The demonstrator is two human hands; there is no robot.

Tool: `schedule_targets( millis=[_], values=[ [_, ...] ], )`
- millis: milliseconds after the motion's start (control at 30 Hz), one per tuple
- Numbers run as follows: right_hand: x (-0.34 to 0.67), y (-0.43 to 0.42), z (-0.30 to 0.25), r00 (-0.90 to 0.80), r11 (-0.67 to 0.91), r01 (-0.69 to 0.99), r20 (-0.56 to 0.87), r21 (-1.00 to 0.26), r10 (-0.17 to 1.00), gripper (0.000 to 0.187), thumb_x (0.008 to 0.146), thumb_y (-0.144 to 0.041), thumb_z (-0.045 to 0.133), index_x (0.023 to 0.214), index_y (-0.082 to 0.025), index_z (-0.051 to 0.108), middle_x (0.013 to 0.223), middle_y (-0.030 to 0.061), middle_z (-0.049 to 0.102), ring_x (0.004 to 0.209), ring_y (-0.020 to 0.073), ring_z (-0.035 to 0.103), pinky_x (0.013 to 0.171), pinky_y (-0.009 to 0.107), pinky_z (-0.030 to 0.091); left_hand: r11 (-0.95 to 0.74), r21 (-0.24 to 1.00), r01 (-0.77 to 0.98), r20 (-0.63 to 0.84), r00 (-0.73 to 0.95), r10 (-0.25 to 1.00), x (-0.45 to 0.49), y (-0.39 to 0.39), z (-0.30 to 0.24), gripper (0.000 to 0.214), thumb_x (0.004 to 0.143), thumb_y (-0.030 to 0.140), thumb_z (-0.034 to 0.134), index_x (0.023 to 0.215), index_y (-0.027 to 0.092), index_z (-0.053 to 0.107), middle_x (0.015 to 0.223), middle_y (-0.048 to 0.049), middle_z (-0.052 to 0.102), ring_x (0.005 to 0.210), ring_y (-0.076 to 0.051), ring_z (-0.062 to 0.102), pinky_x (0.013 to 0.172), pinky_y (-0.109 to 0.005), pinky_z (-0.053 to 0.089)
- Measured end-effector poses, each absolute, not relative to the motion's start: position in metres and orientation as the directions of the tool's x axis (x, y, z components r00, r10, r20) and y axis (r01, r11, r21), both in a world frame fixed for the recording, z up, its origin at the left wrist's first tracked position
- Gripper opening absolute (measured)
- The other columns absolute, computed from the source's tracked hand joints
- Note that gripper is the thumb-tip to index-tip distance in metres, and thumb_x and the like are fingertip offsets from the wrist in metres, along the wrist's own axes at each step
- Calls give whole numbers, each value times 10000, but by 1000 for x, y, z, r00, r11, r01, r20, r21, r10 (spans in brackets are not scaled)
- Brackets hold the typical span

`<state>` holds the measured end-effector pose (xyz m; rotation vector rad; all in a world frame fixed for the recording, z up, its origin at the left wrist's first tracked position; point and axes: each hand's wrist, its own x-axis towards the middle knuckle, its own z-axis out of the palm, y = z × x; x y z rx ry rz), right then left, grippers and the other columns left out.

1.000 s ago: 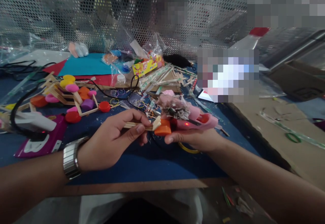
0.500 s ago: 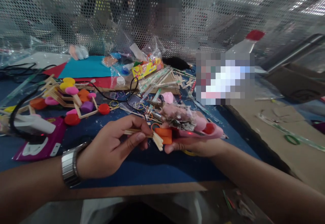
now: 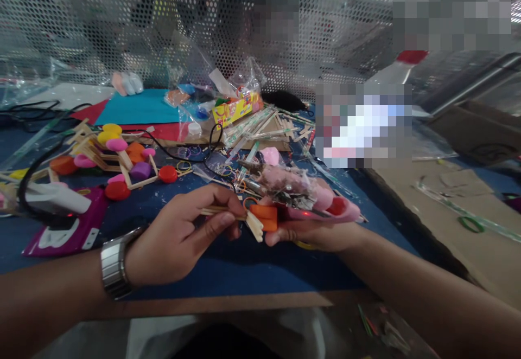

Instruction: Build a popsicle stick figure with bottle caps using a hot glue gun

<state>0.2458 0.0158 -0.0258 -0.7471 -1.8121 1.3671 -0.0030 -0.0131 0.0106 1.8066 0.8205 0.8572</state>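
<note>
Pinched thumb against fingertips, the left hand (image 3: 179,239) has its grip clamped on a thin bundle of wooden sticks (image 3: 222,211), held level above the blue counter (image 3: 244,272) with the far end pointing right. That hold is narrow and sits well back from the working end. The short cross piece (image 3: 255,225) at the tip could therefore twist or swing out of line if the sticks roll between the fingers — a light pinch on thin slivers gives little resistance to turning. Just to the right, the cross piece touches or nearly touches an orange cap (image 3: 265,218). I cannot tell whether the two are joined, and if they are not, any sideways nudge would likely knock the cap off its perch. The cap rests at the fingertips of the right hand (image 3: 321,234), which lies palm up with its grip closed loosely under and around a pink tool (image 3: 321,204) crusted with silvery scraps and showing a small red light. It looks like a glue gun, and if so its hot end sits close to bare fingers — a burn or a stray smear seems the likeliest trouble. One hand carrying both tool and cap is also overloaded: shifting either could spill the other onto the counter below.
</note>
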Motion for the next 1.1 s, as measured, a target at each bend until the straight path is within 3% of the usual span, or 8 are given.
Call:
schedule_targets(
  millis=[467,633,933,1100],
  values=[
    [245,14,-24,-532,305,16,250,-952,809,625,679,-403,968,1260,-347,743,1270,34,760,1381,321,614,1122,500,562,-289,942,170,165,514,842,-3,-13,11,134,1032,320,591,979,204,629,798,-29,750,728,-150,733,683,-220,587],
    [246,10,-25,-501,286,32,232,-958,834,671,705,-401,956,1326,-357,708,1233,33,774,1348,313,641,1085,487,588,-305,939,162,180,522,833,-3,-13,10,83,1028,240,563,984,201,622,802,-20,745,729,-132,733,700,-199,591],
    [244,12,-23,-513,352,-25,314,-936,799,674,722,-318,958,1336,-428,703,1466,-29,669,1451,279,557,1248,485,434,-313,939,139,199,524,828,-2,-12,10,95,1035,232,557,989,188,628,809,-22,735,731,-122,723,699,-185,586],
    [243,11,-24,-517,320,-22,285,-947,807,693,724,-316,952,1357,-420,690,1512,-24,635,1456,291,554,1236,498,448,-315,939,138,202,521,829,-3,-12,9,92,1033,229,562,989,184,629,805,-17,729,722,-116,720,694,-178,583]
  ],
)
